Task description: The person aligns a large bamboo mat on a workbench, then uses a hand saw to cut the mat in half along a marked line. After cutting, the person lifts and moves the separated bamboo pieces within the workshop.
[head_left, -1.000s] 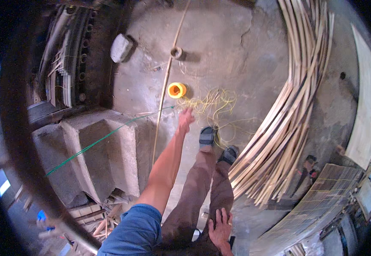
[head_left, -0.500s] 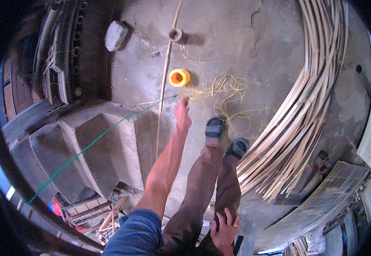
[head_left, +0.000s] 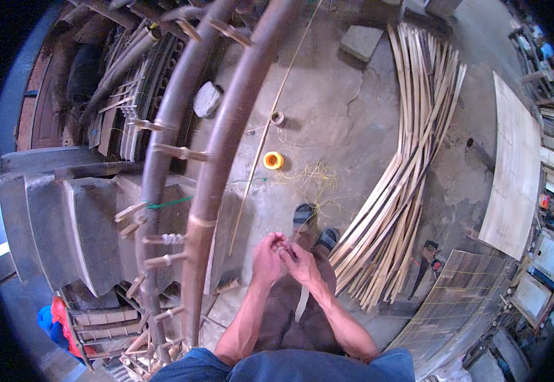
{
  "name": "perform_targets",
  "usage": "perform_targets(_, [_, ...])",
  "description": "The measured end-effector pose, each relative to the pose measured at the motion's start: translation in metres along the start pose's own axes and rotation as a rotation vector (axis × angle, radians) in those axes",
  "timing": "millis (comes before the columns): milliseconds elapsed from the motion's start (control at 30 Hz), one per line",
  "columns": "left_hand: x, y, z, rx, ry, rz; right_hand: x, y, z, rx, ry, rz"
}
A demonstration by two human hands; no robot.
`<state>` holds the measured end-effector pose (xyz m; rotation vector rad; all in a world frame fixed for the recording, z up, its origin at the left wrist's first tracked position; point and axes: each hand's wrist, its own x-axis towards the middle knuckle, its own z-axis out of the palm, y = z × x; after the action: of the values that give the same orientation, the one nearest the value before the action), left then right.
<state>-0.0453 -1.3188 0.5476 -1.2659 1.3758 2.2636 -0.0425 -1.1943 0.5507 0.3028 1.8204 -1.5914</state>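
Observation:
My left hand (head_left: 268,256) and my right hand (head_left: 300,262) meet in front of my thighs, fingers bent and pressed together. Whatever they pinch, if anything, is too small to make out. A pale narrow strip (head_left: 302,304) shows just below the right hand; I cannot tell whether it is held. Ahead of my feet, a hollow yellow cylinder (head_left: 273,160) stands on the floor. Beside it lies a loose tangle of thin yellow cord (head_left: 315,182). A green cord (head_left: 170,204) runs by the pole frame at the left.
Two dark poles (head_left: 216,165) joined by short pegs rise close on my left, before concrete steps (head_left: 86,229). Long split-wood strips (head_left: 404,165) lie at the right, near a dark tool (head_left: 424,261) and a slatted mat (head_left: 442,299). A thin stick (head_left: 264,140) crosses the floor.
My left hand has drawn back from beside the yellow cylinder, and my right has left my knee; both now meet. The view has shifted, bringing the pole frame into sight.

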Motion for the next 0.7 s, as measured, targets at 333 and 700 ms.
perform_targets(333, [0.016, 0.071, -0.062, 0.499, 0.421, 0.35, -0.155, -0.01, -0.236, -0.03, 0.029, 0.115])
perform_targets(700, [0.039, 0.041, -0.102, 0.685, 0.557, 0.222, -0.27, -0.11, -0.375, 0.257, 0.508, -0.225])
